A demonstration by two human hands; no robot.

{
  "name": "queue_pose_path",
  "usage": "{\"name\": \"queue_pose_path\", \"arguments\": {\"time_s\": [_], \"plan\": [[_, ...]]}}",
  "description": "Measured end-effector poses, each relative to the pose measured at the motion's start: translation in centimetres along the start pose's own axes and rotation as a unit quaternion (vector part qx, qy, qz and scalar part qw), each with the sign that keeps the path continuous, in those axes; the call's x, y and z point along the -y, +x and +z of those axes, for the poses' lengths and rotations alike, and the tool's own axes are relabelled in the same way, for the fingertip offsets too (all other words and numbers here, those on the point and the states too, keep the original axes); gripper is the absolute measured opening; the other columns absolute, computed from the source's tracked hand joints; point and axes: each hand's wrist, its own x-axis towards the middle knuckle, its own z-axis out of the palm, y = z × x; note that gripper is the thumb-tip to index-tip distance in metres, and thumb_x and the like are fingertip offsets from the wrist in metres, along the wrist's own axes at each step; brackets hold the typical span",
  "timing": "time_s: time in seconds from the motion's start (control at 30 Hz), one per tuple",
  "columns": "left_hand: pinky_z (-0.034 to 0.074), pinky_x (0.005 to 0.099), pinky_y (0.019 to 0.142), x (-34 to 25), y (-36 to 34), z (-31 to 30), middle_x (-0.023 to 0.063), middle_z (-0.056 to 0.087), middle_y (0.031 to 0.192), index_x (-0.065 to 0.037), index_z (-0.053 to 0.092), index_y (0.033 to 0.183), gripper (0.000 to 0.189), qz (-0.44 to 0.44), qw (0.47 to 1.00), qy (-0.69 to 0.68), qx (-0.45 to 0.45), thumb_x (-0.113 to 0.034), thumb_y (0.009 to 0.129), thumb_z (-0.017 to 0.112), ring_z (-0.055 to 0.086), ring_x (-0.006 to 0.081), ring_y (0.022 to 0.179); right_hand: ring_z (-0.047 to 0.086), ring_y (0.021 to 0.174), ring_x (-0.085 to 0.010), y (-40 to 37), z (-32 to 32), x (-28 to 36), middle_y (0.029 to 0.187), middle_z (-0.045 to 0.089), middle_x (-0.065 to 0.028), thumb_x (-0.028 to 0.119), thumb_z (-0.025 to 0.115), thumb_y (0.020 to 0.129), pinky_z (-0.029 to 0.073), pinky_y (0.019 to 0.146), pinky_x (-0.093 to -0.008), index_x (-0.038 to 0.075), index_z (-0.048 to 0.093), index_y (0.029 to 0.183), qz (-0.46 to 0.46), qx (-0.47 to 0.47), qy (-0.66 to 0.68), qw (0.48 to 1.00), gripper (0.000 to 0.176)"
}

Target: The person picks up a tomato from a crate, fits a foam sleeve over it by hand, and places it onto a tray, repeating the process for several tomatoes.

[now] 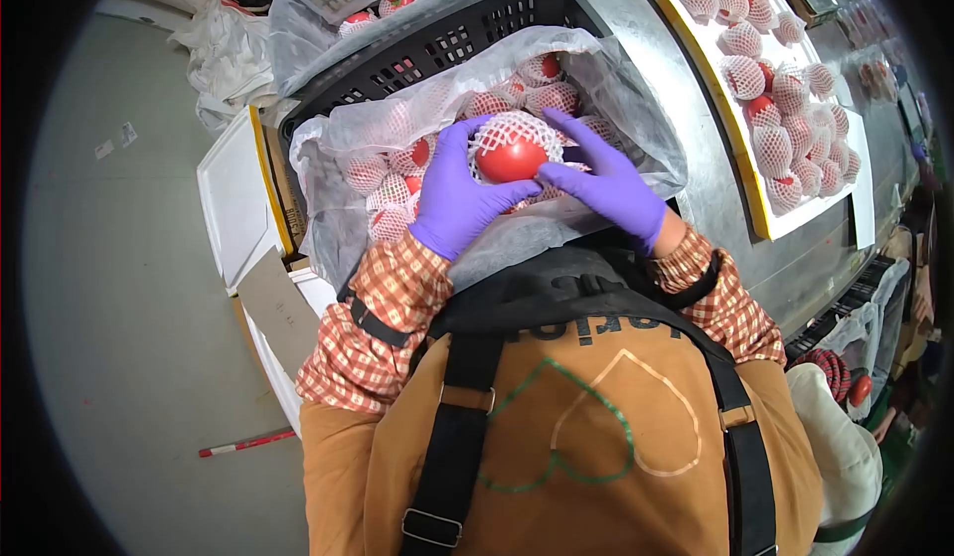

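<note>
Wearing purple gloves, my left hand (459, 196) and my right hand (614, 186) close around one red tomato (511, 161) from both sides. White foam netting (517, 127) covers its far part, while the side toward me is bare. Both thumbs rest along its near side, and the fingers reach round toward the back. Under the hands is a black crate (437, 47) lined with translucent plastic (487, 248). Several netted red tomatoes (391, 193) lie inside it, partly hidden by the hands.
To the right, a white tray with a yellow edge (752, 198) holds many netted tomatoes on a metal table (795, 276). Another lined crate (318, 19) stands behind. White boards (234, 183) lean at the left. A person's hand (922, 303) shows at the far right.
</note>
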Motion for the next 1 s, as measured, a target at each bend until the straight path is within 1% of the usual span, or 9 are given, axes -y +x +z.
{"name": "queue_pose_path", "arguments": {"time_s": [0.17,0.3,0.5,0.57,0.7,0.8,0.83,0.97,1.0], "plan": [[0.044,0.0353,0.100,-0.4,-1.4,0.6,0.0162,0.045,0.127,0.000,0.028,0.141,0.098,0.072,0.992,-0.017,-0.101,-0.018,0.065,0.086,0.049,0.0258,0.119,0.058,0.107,-0.0147,1.7,2.6,0.1,0.122,0.058,-0.0111,0.027,0.066,0.089,0.046,0.094,-0.0284,0.004,0.043,0.138,-0.021,0.023,0.083,0.996,0.059],[0.045,0.0351,0.099,-1.4,-2.2,-0.1,0.0177,0.041,0.132,0.000,0.020,0.145,0.103,0.004,0.988,-0.103,-0.112,-0.015,0.066,0.085,0.048,0.0260,0.120,0.058,0.106,-0.0144,2.3,3.4,0.8,0.119,0.061,-0.0097,0.016,0.055,0.094,0.047,0.090,-0.0269,0.003,0.054,0.129,-0.066,0.033,0.095,0.993,0.037],[0.046,0.0349,0.098,-1.9,-2.3,-2.1,0.0192,0.039,0.136,0.001,0.021,0.145,0.094,-0.048,0.972,-0.225,-0.057,-0.014,0.072,0.079,0.049,0.0241,0.120,0.063,0.100,-0.0225,2.5,4.1,1.0,0.113,0.062,-0.0151,0.002,0.052,0.084,0.050,0.085,-0.0314,0.003,0.056,0.123,-0.236,-0.053,-0.162,0.957,0.039],[0.045,0.0378,0.100,-1.4,-2.4,-2.1,0.0169,0.042,0.136,0.001,0.028,0.143,0.079,-0.070,0.946,-0.316,-0.007,-0.029,0.082,0.069,0.050,0.0240,0.120,0.063,0.096,-0.0253,3.1,3.1,0.6,0.110,0.064,-0.0149,0.001,0.054,0.079,0.050,0.084,-0.0317,0.003,0.057,0.120,-0.262,-0.070,-0.233,0.934,0.041],[0.039,0.0452,0.106,-1.8,-2.5,-2.3,0.0160,0.036,0.145,-0.002,0.028,0.144,0.078,-0.124,0.863,-0.490,0.009,-0.047,0.087,0.055,0.044,0.0306,0.128,0.064,0.095,-0.0217,2.3,-0.8,1.6,0.105,0.065,-0.0129,0.005,0.054,0.081,0.050,0.083,-0.0313,0.004,0.056,0.122,-0.119,-0.021,-0.295,0.948,0.041],[0.033,0.0550,0.108,-1.4,-2.0,-2.9,0.0181,0.035,0.146,-0.001,0.032,0.141,0.080,-0.172,0.746,-0.643,0.007,-0.059,0.088,0.046,0.036,0.0353,0.133,0.063,0.098,-0.0194,2.0,-3.2,1.1,0.106,0.066,-0.0113,0.008,0.054,0.083,0.051,0.083,-0.0315,0.000,0.056,0.123,0.006,0.105,-0.166,0.980,0.040],[0.033,0.0550,0.108,-1.4,-2.1,-3.1,0.0181,0.035,0.146,-0.001,0.032,0.141,0.080,-0.170,0.749,-0.640,0.003,-0.059,0.088,0.046,0.036,0.0353,0.133,0.063,0.099,-0.0194,1.4,-3.6,0.9,0.109,0.065,-0.0110,0.009,0.055,0.083,0.051,0.084,-0.0319,-0.002,0.055,0.123,0.054,0.131,0.006,0.990,0.042],[0.033,0.0565,0.107,-1.4,-2.1,-2.8,0.0207,0.038,0.142,-0.003,0.036,0.139,0.084,-0.211,0.705,-0.677,0.019,-0.068,0.085,0.045,0.038,0.0370,0.132,0.060,0.108,-0.0236,-0.7,-3.8,1.5,0.119,0.061,-0.0129,0.010,0.055,0.084,0.048,0.095,-0.0356,-0.006,0.049,0.128,0.100,0.196,0.413,0.884,0.047],[0.034,0.0587,0.106,-1.5,-2.0,-2.7,0.0214,0.040,0.141,-0.004,0.037,0.138,0.086,-0.229,0.686,-0.691,0.016,-0.071,0.084,0.044,0.039,0.0381,0.130,0.053,0.119,-0.0299,-1.2,-3.0,0.2,0.129,0.054,-0.0162,0.020,0.054,0.084,0.040,0.104,-0.0445,0.000,0.041,0.137,0.113,0.132,0.440,0.881,0.058]]}}
